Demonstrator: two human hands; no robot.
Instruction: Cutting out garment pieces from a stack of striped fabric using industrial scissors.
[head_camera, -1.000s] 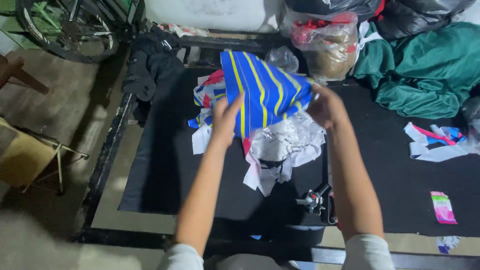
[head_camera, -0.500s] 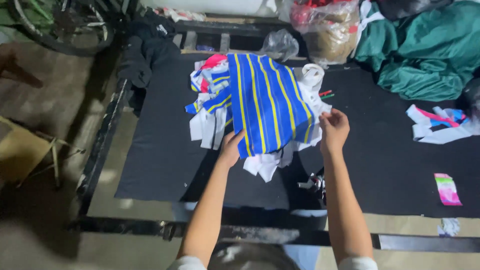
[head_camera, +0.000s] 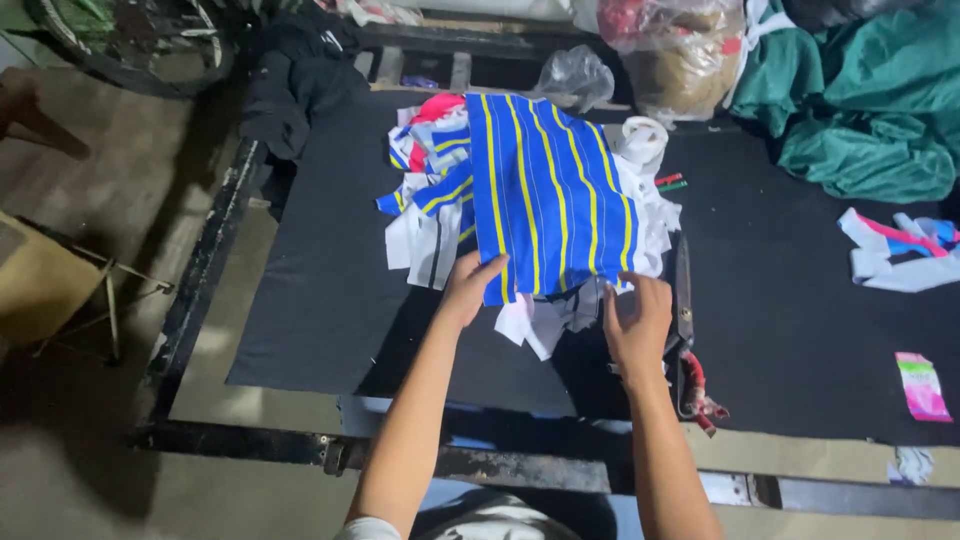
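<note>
Flatly, both hands press blue striped cloth (head_camera: 550, 195)

Striped cloth (head_camera: 550, 195) lies on a scrap pile (head_camera: 430, 215) mid-table (head_camera: 330, 300); scissors (head_camera: 685, 330) right of it, bags (head_camera: 680, 45) behind.

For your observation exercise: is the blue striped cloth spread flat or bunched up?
Spread flat: the blue striped cloth lies smooth over the scrap pile, stripes straight.

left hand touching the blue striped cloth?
Touching. The head view shows the left hand with its fingertips lying on the lower left edge of the blue striped cloth, no gap between them.
</note>
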